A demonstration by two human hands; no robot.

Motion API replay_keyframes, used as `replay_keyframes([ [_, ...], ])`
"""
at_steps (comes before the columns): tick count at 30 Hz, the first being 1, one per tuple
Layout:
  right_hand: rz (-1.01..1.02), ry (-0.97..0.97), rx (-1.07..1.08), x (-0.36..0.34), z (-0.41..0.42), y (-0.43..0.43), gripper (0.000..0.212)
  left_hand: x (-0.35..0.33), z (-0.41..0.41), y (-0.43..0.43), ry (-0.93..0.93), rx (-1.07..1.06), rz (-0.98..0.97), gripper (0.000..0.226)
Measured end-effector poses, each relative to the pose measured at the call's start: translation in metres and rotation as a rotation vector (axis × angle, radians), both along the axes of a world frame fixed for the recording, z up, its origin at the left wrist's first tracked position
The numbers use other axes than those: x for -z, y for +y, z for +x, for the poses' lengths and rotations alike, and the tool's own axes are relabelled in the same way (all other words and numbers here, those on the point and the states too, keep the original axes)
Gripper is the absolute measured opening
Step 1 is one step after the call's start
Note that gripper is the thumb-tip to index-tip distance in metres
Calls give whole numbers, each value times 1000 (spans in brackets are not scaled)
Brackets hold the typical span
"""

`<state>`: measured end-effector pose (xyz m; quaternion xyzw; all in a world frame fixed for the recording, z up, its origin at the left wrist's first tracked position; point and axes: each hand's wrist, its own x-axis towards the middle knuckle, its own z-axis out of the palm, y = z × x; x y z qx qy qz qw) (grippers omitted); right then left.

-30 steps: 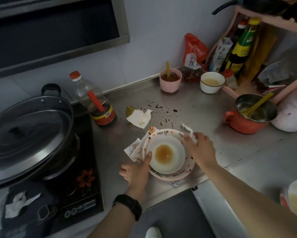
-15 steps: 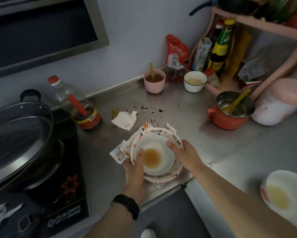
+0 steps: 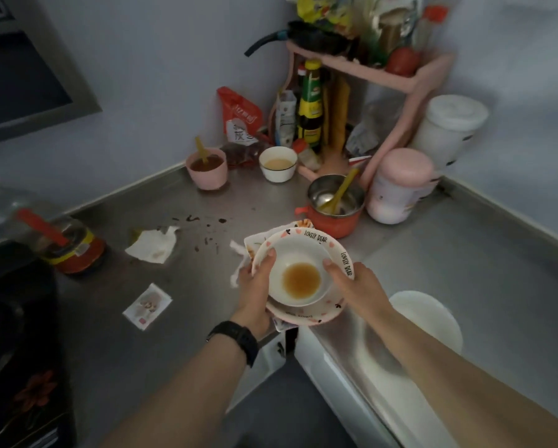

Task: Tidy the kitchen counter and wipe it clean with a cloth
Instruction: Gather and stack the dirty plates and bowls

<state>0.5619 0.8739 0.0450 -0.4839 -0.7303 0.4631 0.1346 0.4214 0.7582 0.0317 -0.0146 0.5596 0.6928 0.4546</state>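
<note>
Lifted now, the stacked plate (image 3: 336,250) and bowl (image 3: 300,273) hang over the bench (image 3: 465,253) edge, leaving a sachet (image 3: 146,305) behind. Left grip (image 3: 255,292) clasps the plate's left rim, thumb on the bowl; right grip (image 3: 355,286) clasps the right rim. The stack sits between them holding brown liquid, so I judge both must travel level together.

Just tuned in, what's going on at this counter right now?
A person holds a stack of dirty dishes with both hands: the left hand grips its left side, the right hand its right rim. A white bowl with brown dregs sits in a pink-trimmed plate, wrappers tucked beneath, over the counter's front edge. A crumpled tissue, a sachet and brown spatter lie on the counter, not yet wiped.
</note>
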Motion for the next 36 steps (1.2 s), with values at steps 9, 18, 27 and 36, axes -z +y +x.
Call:
replay_keyframes([
  [9, 4, -91, 50, -3, 60, 34, 55, 6, 34, 49, -37, 124, -53, 31],
  [18, 60, -352, -40, 12, 78, 47, 76, 33, 42, 55, 75, 146, -101, 25],
  [27, 116, -607, -50, 19, 87, 52, 78, 39, 58, 61, 110, 195, -110, 24],
  [36, 126, -555, 28, 20, 94, 62, 72, 35, 69, 72, 122, 173, -209, 27],
])
